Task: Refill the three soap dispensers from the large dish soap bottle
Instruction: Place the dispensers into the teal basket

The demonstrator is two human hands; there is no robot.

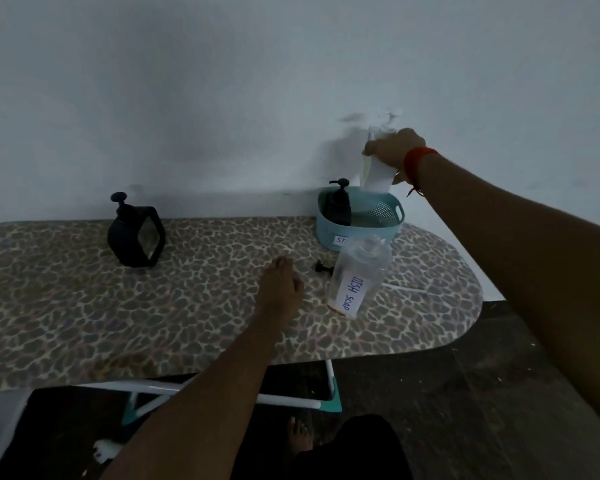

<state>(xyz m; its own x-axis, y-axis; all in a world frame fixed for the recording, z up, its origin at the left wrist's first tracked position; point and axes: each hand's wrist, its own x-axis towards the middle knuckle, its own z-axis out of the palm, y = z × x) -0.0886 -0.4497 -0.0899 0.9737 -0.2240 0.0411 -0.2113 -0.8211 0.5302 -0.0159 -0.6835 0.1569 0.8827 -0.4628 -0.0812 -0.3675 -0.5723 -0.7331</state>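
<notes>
Left hand (280, 284) rests on the ironing board (84, 306), fingers loose, holding nothing. Just right of it stands the clear bottle (358, 277) labelled DISH SOAP, top off, with a loose pump (323, 267) beside it. The black dispenser (136, 233), far left, is still capped. Another capped dispenser (339, 203) sits in the blue basket (394, 211). Right hand (392, 150) grips a blurred white bottle (376, 176) above the basket. Fill levels unreadable; I'd guess most of the refilling is still to do.

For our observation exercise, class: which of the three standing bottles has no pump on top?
The clear bottle labelled DISH SOAP: its neck is bare, while the left black dispenser and the second black dispenser in the blue basket both wear pumps.
</notes>
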